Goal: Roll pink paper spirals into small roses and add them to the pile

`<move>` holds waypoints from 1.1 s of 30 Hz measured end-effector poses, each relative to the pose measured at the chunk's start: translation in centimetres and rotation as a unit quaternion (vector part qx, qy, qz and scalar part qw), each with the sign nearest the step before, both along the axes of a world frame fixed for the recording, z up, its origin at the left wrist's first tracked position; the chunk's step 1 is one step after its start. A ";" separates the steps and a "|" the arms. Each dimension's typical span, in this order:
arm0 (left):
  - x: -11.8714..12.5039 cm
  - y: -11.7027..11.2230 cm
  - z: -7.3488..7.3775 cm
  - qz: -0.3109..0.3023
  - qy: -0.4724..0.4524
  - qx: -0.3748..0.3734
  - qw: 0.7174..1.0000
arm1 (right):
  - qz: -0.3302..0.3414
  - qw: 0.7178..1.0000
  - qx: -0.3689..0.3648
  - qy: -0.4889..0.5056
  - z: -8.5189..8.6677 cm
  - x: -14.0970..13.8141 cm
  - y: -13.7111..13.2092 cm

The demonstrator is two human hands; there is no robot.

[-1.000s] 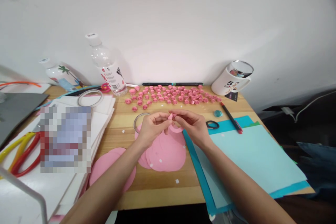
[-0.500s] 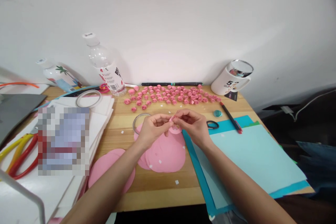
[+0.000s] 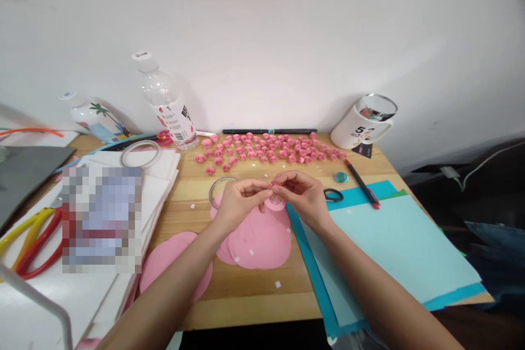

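My left hand [image 3: 237, 201] and my right hand [image 3: 304, 197] meet above the middle of the desk, thumbs and fingertips pinched together. Between them they hold a curling pink paper strip [image 3: 275, 205], whose lower loop hangs under the fingertips; its upper end is mostly hidden by the fingers. Below lies a pile of pink paper circles [image 3: 262, 246], with another pile of circles [image 3: 176, 254] beside my left forearm. Many small rolled pink paper coils [image 3: 273, 159] are spread out behind my hands.
A clear bottle [image 3: 168, 104] and a white mug [image 3: 361, 126] stand at the wall. Scissors [image 3: 33, 246] with red and yellow handles lie on white papers at left. Light blue sheets [image 3: 394, 246], a pen [image 3: 361, 183] and a tape ring [image 3: 213, 197] lie around my hands.
The pink strip's upper part, visible at the fingertips before, is now drawn in tighter between my fingers. Both hands stay in nearly the same place; the view has shifted slightly.
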State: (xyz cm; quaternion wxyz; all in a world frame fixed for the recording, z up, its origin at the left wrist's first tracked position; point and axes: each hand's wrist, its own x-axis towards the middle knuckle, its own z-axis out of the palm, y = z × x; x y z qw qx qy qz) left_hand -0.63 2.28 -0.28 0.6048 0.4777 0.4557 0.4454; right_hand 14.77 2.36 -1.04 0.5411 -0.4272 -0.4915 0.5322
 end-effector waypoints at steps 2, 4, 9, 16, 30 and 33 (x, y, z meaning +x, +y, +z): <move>-0.1 0.0 0.3 -0.001 0.022 0.003 1.000 | 0.007 1.000 -0.004 0.006 0.0 0.1 0.0; -0.2 -0.1 0.5 -0.004 0.047 0.017 0.999 | 0.007 1.000 -0.009 0.007 -0.2 0.1 0.1; -0.1 -0.2 0.8 -0.003 0.081 0.026 0.996 | -0.006 0.999 0.016 -0.032 -0.7 0.2 0.1; 0.1 -0.1 0.3 0.022 0.021 -0.040 0.999 | -0.004 0.993 0.067 -0.099 -1.0 -0.1 -0.5; -0.1 0.5 0.1 0.106 -0.114 -0.073 0.985 | 0.091 0.989 -0.112 0.019 -0.4 -0.2 -0.1; 0.0 0.4 0.3 0.123 -0.033 -0.037 0.991 | 0.054 0.990 -0.125 0.032 0.3 -0.1 0.0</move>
